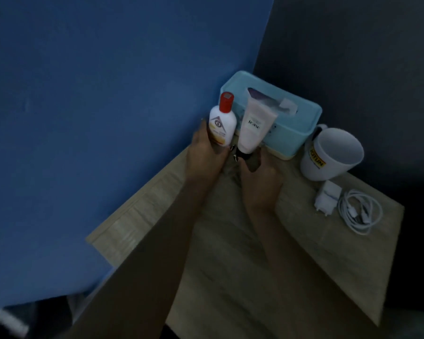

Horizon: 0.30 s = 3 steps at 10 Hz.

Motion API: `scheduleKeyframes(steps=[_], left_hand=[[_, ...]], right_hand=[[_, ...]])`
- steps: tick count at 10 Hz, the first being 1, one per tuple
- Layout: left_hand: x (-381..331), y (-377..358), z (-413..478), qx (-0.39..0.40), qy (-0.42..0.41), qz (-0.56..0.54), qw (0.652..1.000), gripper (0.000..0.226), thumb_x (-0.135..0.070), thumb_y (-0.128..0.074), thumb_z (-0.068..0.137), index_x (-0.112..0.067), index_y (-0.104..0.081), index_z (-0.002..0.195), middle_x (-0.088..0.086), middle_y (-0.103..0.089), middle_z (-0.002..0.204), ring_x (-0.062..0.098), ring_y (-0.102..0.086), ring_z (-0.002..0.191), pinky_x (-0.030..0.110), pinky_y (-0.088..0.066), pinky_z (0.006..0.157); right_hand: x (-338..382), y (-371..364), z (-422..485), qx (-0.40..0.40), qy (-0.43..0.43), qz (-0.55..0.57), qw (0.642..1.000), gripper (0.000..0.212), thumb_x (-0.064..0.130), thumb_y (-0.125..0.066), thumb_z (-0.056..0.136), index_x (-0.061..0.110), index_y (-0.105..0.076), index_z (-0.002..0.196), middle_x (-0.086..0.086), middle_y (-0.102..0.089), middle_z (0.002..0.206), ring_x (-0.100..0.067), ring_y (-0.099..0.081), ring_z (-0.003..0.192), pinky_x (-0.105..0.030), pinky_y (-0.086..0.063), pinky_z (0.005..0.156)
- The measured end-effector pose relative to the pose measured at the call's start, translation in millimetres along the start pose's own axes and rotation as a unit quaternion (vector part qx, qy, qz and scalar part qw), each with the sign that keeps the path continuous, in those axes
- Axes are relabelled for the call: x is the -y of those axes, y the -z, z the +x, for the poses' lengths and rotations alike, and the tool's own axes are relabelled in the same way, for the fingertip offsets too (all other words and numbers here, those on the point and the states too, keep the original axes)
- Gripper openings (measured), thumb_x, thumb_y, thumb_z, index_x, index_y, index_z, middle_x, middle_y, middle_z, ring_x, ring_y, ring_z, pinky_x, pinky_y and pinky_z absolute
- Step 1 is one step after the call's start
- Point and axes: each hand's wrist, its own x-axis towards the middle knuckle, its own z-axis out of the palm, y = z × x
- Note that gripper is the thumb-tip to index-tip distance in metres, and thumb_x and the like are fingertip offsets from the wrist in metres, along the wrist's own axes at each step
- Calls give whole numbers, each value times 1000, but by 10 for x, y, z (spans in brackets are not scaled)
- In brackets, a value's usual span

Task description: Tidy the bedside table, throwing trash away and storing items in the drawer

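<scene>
Dim, bluish light; soft focus throughout (edges smeared, bottom-left worst); forearms in shadow.

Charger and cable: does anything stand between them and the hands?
Nothing visible does. The charger and cable lie on bare tabletop right of the right hand; both hands already hold items.

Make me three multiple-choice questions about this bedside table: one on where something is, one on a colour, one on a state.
1. Where is the coiled charger cable?
A. Near the table's right edge
B. Inside the mug
C. On the tissue box

2. What colour is the lotion bottle's cap?
A. Green
B. Red
C. Black

3. What is the left hand doing?
A. Resting flat
B. Lifting the mug
C. Gripping the lotion bottle

Answers: A, the cable lies beside the white adapter; B, the cap is plainly red; C, its fingers wrap the bottle.
</scene>
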Motion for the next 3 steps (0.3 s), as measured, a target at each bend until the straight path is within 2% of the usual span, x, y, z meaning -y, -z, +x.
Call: scheduleKeyframes(steps=[1,2,3], left_hand=[[-112,202,-259,91,60,-5,994,92,-59,-63,79,-10,-26,148,12,-40,148,23,-40,136,38,-32,115],[-299,574,-648,136,87,26,987,81,-52,-56,87,-9,-25,149,12,-36,151,23,-36,138,32,-29,114],[-607,1006,-950,177,105,56,977,66,-36,-51,95,-5,-26,148,14,-37,150,26,-37,138,31,-29,114]], right_hand=[[10,119,-269,43,-64,-33,996,56,36,-64,88,3,-52,132,-17,-59,131,-28,-55,122,-29,-40,102],[153,316,-559,105,-83,-62,989,62,34,-62,90,1,-43,139,-20,-52,138,-32,-51,128,-39,-40,108],[398,581,-669,205,-146,-57,966,67,39,-59,91,5,-36,144,-16,-43,147,-30,-42,135,-36,-30,113]])
